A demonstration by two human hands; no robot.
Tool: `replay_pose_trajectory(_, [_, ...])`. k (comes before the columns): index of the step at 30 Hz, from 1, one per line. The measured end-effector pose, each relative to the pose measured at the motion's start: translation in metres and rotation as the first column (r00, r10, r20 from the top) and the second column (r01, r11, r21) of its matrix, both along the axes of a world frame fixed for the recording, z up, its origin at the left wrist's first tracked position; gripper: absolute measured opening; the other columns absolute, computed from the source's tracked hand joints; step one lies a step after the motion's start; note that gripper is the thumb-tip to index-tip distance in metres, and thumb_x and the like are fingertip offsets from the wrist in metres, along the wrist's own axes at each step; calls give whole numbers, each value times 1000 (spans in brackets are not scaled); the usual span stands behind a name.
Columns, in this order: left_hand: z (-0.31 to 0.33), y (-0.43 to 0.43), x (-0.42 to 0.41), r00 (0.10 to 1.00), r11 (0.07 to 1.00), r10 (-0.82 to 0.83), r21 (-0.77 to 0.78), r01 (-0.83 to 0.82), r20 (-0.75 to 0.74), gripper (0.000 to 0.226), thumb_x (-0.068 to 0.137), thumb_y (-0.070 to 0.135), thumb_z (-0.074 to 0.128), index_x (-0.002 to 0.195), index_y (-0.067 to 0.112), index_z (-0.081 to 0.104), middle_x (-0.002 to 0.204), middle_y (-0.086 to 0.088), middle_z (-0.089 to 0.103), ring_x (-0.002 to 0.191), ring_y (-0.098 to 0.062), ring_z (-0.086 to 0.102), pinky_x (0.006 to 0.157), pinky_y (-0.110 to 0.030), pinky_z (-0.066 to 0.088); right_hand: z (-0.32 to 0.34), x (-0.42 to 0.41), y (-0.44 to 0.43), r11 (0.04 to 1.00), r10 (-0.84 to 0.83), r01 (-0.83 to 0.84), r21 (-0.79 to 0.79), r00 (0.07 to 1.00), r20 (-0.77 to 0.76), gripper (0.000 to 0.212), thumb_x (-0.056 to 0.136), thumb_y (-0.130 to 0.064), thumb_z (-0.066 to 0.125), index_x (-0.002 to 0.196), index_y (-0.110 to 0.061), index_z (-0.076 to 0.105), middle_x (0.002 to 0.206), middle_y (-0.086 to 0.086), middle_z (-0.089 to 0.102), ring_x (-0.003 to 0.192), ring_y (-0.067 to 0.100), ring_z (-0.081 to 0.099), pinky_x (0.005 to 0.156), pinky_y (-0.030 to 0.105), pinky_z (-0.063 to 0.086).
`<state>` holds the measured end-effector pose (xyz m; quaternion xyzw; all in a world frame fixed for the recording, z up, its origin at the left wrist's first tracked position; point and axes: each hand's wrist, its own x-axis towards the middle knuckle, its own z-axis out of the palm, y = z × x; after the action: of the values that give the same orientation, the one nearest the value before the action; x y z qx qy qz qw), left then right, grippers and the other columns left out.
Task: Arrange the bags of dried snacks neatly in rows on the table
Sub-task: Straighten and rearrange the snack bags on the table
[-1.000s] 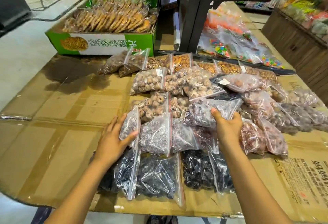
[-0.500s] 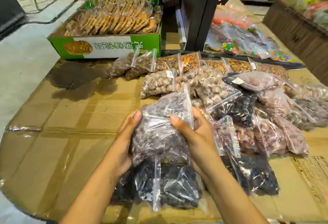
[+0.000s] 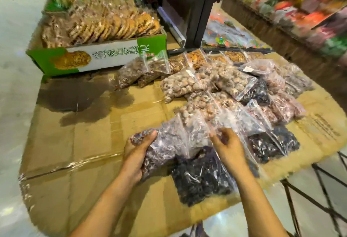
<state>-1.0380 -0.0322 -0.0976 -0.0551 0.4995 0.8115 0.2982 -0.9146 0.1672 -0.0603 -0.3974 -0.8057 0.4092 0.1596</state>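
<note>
Many clear bags of dried snacks lie in rough rows on the cardboard-covered table [image 3: 78,142]. My left hand [image 3: 137,154] grips the left side of a bag of purplish dried fruit [image 3: 169,142] low over the near rows. My right hand [image 3: 228,148] hovers at that bag's right edge with fingers curled; whether it pinches the plastic is unclear. Below them lies a bag of black dried fruit [image 3: 201,176]. Bags of pale round snacks [image 3: 180,84] sit further back. The view is blurred.
A green and white box of biscuits [image 3: 105,56] stands at the back left. A black metal post [image 3: 201,7] rises behind the bags, with bags of coloured sweets [image 3: 231,34] beyond. A shelf of packaged goods [image 3: 300,11] runs along the right.
The purplish bag, held up between both hands half a second ago, has come down to the left onto the near rows. The camera has swung left and tilted.
</note>
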Motion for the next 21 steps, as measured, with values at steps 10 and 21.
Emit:
replay_pose_trajectory(10, [-53,9,28,497,602,-631,-780,-170,-596,91,82,79,15,150,24,-9,156,-11,-24,142,-25,-26,111,-39,-21,11,49,-30,995,-100,98,37,993,61,23,87,-31,64,108,-22,61,111,2,64,106,20,58,91,39,48])
replay_pose_trajectory(21, [-37,20,9,672,804,-269,-545,-237,-690,44,80,31,73,118,26,52,117,-3,51,111,-27,52,92,-45,46,9,125,18,997,-79,79,-11,996,51,25,90,-22,62,115,-15,60,110,-1,59,102,12,56,69,15,42])
